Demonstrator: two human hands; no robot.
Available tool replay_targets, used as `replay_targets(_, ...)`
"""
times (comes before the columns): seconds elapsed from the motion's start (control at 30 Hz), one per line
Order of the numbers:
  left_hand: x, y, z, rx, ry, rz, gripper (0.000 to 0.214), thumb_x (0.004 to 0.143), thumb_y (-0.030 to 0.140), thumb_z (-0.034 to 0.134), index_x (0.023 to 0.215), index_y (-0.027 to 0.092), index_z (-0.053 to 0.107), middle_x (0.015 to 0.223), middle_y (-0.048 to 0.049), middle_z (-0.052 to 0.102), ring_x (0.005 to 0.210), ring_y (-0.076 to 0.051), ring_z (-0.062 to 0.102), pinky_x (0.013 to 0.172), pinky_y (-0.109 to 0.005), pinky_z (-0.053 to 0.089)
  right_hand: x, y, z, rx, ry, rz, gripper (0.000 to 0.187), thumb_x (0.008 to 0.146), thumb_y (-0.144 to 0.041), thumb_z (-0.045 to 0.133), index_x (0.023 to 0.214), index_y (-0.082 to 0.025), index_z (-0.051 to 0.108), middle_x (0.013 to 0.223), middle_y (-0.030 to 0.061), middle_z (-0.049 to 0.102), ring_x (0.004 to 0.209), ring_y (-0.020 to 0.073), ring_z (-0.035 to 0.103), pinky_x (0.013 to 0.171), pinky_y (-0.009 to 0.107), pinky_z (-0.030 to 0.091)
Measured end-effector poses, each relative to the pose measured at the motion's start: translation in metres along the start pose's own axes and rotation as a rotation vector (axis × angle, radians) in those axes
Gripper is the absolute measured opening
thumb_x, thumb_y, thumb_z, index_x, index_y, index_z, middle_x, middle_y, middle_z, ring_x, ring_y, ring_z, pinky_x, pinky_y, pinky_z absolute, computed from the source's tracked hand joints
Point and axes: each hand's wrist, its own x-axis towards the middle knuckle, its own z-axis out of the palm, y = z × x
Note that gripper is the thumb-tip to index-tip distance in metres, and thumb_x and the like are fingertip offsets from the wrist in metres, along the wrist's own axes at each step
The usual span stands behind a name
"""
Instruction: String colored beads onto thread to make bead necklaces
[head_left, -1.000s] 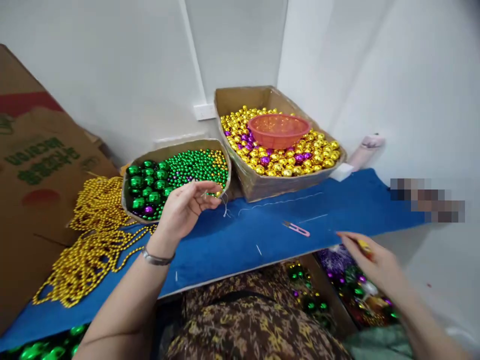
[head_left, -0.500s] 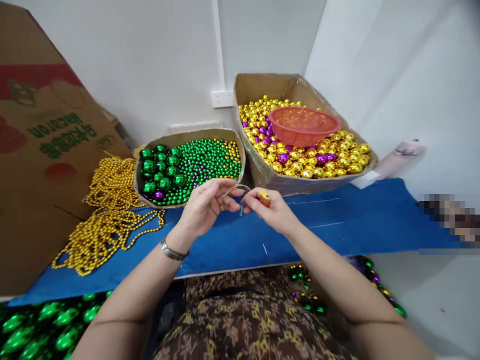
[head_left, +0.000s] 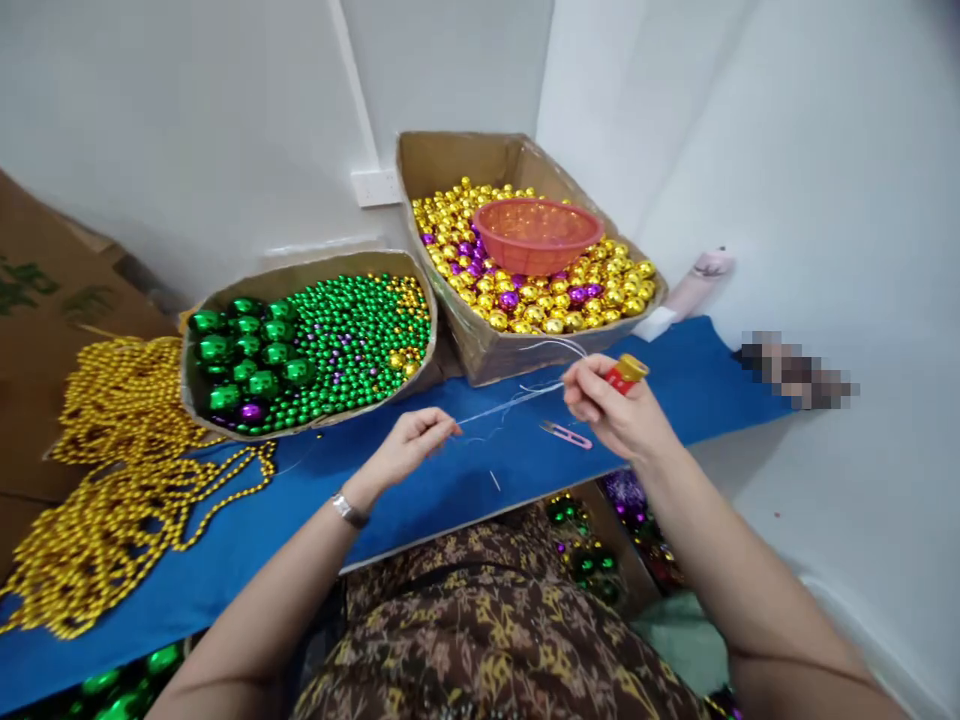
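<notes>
My left hand (head_left: 409, 447) pinches one end of a thin white thread (head_left: 502, 404) just above the blue cloth (head_left: 420, 480). My right hand (head_left: 616, 410) pinches the other end and also holds a small red and yellow lighter (head_left: 626, 373). The thread runs taut between the two hands, with a loose loop trailing near the gold bead box. Small pink thread snips (head_left: 564, 435) lie on the cloth just left of my right hand.
A cardboard tray of green beads (head_left: 315, 340) stands behind my left hand. A box of gold and purple beads (head_left: 540, 290) holds an orange plastic basket (head_left: 537, 234). Gold bead strings (head_left: 112, 470) lie piled at left. More beads sit below the table edge.
My hands were together half a second ago and have pulled apart, stretching the thread. A second ago the right hand was low at right with the lighter. The view has shifted.
</notes>
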Motion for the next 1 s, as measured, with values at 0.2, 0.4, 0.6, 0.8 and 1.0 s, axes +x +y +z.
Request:
replay_targets(0.2, -0.011, -0.012, -0.029, 0.258, 0.171, -0.003, 0.038, 0.087, 0.049, 0.055, 0.082, 0.014, 0.066, 0.055, 0.004, 0.046, 0.049, -0.008, 0.035, 0.046, -0.02, 0.026, -0.091, 0.042, -0.102, -0.396, 0.09, 0.268, 0.042, 0.078, -0.061, 0.063, 0.078, -0.019, 0.062, 0.061, 0.0008, 0.061, 0.041, 0.0075, 0.04, 0.038, 0.022, 0.031)
replay_targets(0.4, -0.008, 0.007, -0.008, 0.491, 0.074, 0.129, 0.033, 0.091, 0.042, 0.05, 0.085, 0.015, 0.068, 0.067, -0.0002, 0.062, 0.059, -0.012, 0.051, 0.057, -0.022, 0.037, -0.12, 0.071, -0.126, -1.317, 0.079, 0.273, 0.038, 0.084, -0.042, 0.055, 0.115, -0.023, 0.067, 0.089, 0.0083, 0.072, 0.067, 0.0234, 0.067, 0.059, 0.035, 0.054)
replay_targets(0.6, -0.004, 0.035, 0.027, 0.614, -0.078, 0.352, 0.025, 0.095, 0.032, 0.048, 0.086, 0.017, 0.066, 0.073, -0.0021, 0.065, 0.064, -0.013, 0.057, 0.062, -0.024, 0.041, -0.059, 0.052, 0.001, -0.755, -0.161, -0.084, 0.046, 0.096, -0.038, 0.044, 0.14, -0.026, 0.046, 0.123, 0.0101, 0.063, 0.08, 0.0156, 0.067, 0.075, 0.032, 0.055)
replay_targets(0.8, -0.013, 0.031, 0.007, 0.717, -0.051, 0.402, 0.022, 0.096, 0.029, 0.046, 0.091, 0.019, 0.065, 0.081, -0.0036, 0.068, 0.072, -0.014, 0.062, 0.067, -0.024, 0.045, -0.039, 0.06, 0.029, -0.452, -0.272, 0.136, 0.036, 0.092, -0.049, 0.049, 0.095, -0.018, 0.066, 0.064, -0.0019, 0.059, 0.053, 0.0098, 0.055, 0.052, 0.021, 0.045)
replay_targets(1.0, -0.02, 0.007, -0.025, 0.8, 0.095, 0.318, 0.023, 0.096, 0.034, 0.047, 0.091, 0.019, 0.064, 0.079, -0.0028, 0.065, 0.072, -0.015, 0.061, 0.068, -0.025, 0.046, -0.092, 0.081, -0.074, -0.633, -0.096, 0.329, 0.038, 0.091, -0.055, 0.047, 0.086, -0.02, 0.06, 0.066, -0.0017, 0.057, 0.053, 0.0114, 0.052, 0.051, 0.023, 0.043)
